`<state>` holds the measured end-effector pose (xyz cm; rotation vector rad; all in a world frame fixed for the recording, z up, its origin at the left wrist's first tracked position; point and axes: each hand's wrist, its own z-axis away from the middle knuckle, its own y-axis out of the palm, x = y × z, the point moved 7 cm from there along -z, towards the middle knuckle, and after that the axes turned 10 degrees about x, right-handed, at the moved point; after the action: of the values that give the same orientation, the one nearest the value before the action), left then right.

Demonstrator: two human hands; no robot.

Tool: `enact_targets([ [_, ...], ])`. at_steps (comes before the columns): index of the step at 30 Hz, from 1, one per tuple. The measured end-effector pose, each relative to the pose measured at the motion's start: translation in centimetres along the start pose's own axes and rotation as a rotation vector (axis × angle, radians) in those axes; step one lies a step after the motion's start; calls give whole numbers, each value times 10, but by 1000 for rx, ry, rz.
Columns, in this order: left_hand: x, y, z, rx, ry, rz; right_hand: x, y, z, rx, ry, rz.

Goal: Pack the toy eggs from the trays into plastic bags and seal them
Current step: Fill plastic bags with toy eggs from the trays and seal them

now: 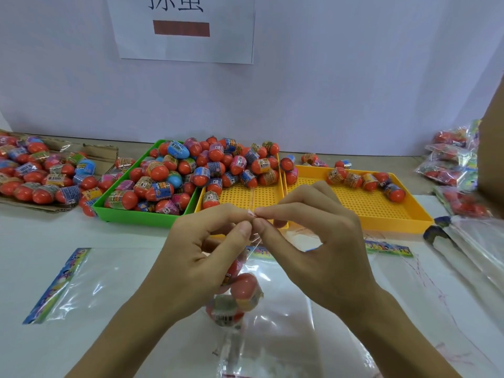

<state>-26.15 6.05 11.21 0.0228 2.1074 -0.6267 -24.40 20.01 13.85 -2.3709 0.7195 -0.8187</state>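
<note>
A clear bag (240, 296) with a few toy eggs (245, 287) inside hangs just in front of the yellow tray (272, 197). Left hand (199, 257) and right hand (319, 241) both pinch its top edge, fingertips meeting. Behind the yellow tray, a green tray (128, 214) is heaped with eggs; an empty bag (81, 279) lies on the counter (27, 241) to the left.

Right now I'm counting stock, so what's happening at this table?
A person's left hand and right hand pinch the top of a clear plastic bag holding red toy eggs. More eggs fill the green tray and part of the yellow trays.
</note>
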Motion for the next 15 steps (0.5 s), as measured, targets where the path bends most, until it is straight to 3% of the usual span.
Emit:
enact_targets([
  [5, -7, 1, 0, -6, 76, -166, 5, 3, 3, -46, -66, 125],
  [11, -4, 1, 1, -40, 52, -181, 5, 4, 8, -120, -50, 155],
  [15, -1, -1, 1, -67, 16, -112, 3, 5, 10, -160, 22, 48],
])
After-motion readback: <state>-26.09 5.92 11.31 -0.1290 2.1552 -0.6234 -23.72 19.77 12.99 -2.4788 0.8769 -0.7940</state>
